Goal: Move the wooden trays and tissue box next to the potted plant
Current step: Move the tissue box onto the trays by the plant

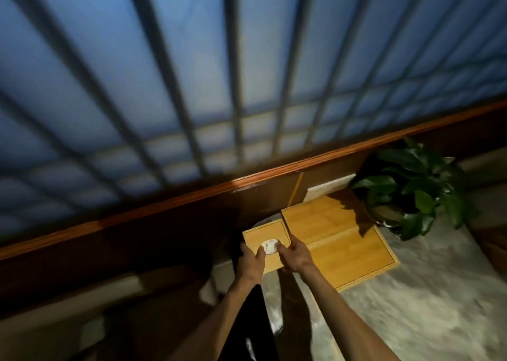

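Tissue box: wooden tissue box (267, 244) with white tissue (270, 245) poking from the oval slot in its lid; you hold it low, just left of the wooden trays and touching or nearly touching their left edge.
Left hand: your left hand (250, 263) wraps the box's near left corner, thumb laid on the lid beside the tissue, fingers closed round the side.
Right hand: your right hand (295, 256) clamps the box's near right edge, thumb on the lid close to the tissue, fingers curled over the side toward the trays.
Wooden trays: wooden trays (340, 240) lie flat on the pale marbled surface (411, 292), one overlapping the other, far corner reaching under the plant's leaves.
Potted plant: potted plant (406, 190) stands at the right, just beside the trays' far right corner; its leaves throw shadow on the wood.
Backdrop: dark wooden ledge (164, 204) runs behind everything, barred window (219, 72) above it, blue and blurred.
Contact: cannot tell whether the box rests on anything or hangs in your grip.
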The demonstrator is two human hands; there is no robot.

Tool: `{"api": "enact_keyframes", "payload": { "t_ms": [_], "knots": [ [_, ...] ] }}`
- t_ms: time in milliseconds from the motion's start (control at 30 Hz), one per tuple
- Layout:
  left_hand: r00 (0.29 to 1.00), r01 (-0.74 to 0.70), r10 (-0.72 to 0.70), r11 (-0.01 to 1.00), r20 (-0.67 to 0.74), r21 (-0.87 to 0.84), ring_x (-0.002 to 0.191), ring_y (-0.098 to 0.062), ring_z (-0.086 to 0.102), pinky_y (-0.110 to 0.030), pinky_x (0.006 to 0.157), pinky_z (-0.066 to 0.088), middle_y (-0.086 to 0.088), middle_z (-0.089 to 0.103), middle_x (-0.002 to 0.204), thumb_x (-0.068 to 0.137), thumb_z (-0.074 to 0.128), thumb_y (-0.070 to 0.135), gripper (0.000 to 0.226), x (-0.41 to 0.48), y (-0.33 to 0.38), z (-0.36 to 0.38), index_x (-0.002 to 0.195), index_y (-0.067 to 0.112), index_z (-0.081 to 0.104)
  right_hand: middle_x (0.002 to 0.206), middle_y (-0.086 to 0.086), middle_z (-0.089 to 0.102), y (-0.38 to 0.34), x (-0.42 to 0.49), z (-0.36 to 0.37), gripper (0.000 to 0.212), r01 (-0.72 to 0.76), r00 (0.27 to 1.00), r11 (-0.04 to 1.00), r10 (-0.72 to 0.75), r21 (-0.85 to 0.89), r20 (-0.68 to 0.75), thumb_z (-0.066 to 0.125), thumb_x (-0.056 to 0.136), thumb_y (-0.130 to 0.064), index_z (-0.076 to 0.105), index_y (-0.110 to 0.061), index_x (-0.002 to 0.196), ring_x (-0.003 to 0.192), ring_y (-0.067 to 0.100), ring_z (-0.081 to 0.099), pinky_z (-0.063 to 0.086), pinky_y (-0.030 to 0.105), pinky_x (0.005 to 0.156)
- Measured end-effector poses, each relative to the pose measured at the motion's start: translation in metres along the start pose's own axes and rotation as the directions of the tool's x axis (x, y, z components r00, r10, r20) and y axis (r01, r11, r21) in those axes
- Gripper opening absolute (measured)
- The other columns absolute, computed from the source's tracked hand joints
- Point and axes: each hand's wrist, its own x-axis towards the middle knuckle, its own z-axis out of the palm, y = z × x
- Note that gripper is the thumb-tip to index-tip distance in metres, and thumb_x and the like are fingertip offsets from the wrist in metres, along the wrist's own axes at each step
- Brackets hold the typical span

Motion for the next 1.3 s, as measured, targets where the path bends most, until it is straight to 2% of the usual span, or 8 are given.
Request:
{"api": "enact_keyframes", "payload": {
  "t_ms": [333,433,500,600,667,733,833,1300],
  "knots": [
    [0.998,0.064,-0.063,0.992,-0.01,0.105,0.115,-0.034,0.061,-0.043,0.086,0.059,-0.017,0.058,0.13,0.097,0.049,0.04,0.053,0.031,-0.006,0.016,0.134,0.006,0.033,0.08,0.009,0.063,0.006,0.035,0.005,0.052,0.018,0.999,0.996,-0.015,-0.092,0.041,0.062,0.093,-0.034,0.051,-0.004,0.133,0.07,0.019,0.056,0.05,0.036,0.074],
    [0.998,0.029,-0.03,0.999,0.051,0.018,0.125,-0.036,0.053,-0.047,0.099,0.051,-0.017,0.049,0.142,0.097,0.048,0.041,0.067,0.024,-0.006,0.009,0.149,0.012,0.017,0.097,0.017,0.065,-0.001,0.026,0.0,0.061,-0.013,0.996,0.999,0.016,-0.031,0.092,0.06,0.094,-0.036,0.042,-0.005,0.143,0.085,0.02,0.056,0.05,0.035,0.081],
    [0.997,-0.066,0.063,0.995,0.048,0.071,0.136,-0.035,0.043,-0.046,0.108,0.043,-0.014,0.031,0.156,0.098,0.041,0.046,0.073,0.015,-0.012,0.001,0.153,0.022,0.001,0.133,0.02,0.058,0.0,0.013,0.002,0.066,0.027,0.999,0.993,-0.025,-0.112,0.023,0.052,0.097,-0.039,0.031,-0.008,0.151,0.109,0.024,0.058,0.049,0.024,0.092],
    [0.954,-0.274,0.298,0.894,-0.014,0.355,0.151,-0.025,0.008,-0.043,0.116,0.029,0.003,-0.005,0.164,0.099,0.033,0.049,0.065,0.005,-0.027,-0.012,0.151,0.038,-0.004,0.163,0.012,0.022,0.015,-0.017,0.017,0.068,0.171,0.963,0.878,-0.245,-0.448,-0.114,0.037,0.101,-0.043,0.017,-0.008,0.155,0.15,0.028,0.021,0.018,0.03,0.122],
    [0.904,-0.382,0.428,0.774,0.028,0.504,0.149,-0.018,-0.013,-0.042,0.12,0.019,0.011,-0.015,0.162,0.1,0.03,0.043,0.061,-0.001,-0.037,-0.016,0.149,0.043,-0.005,0.167,0.007,0.002,0.027,-0.03,0.024,0.071,0.228,0.955,0.788,-0.295,-0.572,-0.027,0.03,0.101,-0.047,0.006,-0.011,0.157,0.154,0.024,-0.003,0.002,0.028,0.122],
    [0.888,-0.42,0.443,0.666,0.126,0.617,0.147,-0.017,-0.019,-0.039,0.123,0.011,0.012,-0.016,0.162,0.101,0.027,0.041,0.058,-0.006,-0.044,-0.015,0.151,0.039,-0.003,0.166,0.007,-0.006,0.036,-0.032,0.024,0.071,0.247,0.952,0.691,-0.305,-0.68,0.036,0.026,0.1,-0.047,0.0,-0.012,0.157,0.154,0.023,-0.008,0.005,0.03,0.124],
    [0.891,-0.416,0.423,0.62,0.163,0.666,0.15,-0.018,-0.016,-0.037,0.124,0.009,0.009,-0.019,0.161,0.102,0.025,0.04,0.059,-0.005,-0.047,-0.015,0.15,0.036,-0.007,0.167,0.005,-0.006,0.034,-0.028,0.02,0.067,0.229,0.952,0.621,-0.304,-0.75,0.04,0.021,0.101,-0.046,-0.001,-0.016,0.157,0.154,0.021,-0.004,0.014,0.035,0.124],
    [0.904,-0.396,0.385,0.591,0.185,0.703,0.152,-0.02,0.005,-0.044,0.122,0.02,0.009,-0.015,0.162,0.099,0.03,0.044,0.059,0.033,-0.003,-0.017,0.152,0.036,0.005,0.167,0.007,-0.007,0.005,0.007,0.005,0.07,0.194,0.975,0.638,-0.21,-0.745,0.075,0.026,0.1,-0.042,-0.002,-0.014,0.157,0.154,0.023,-0.002,0.017,0.038,0.124]
  ]
}}
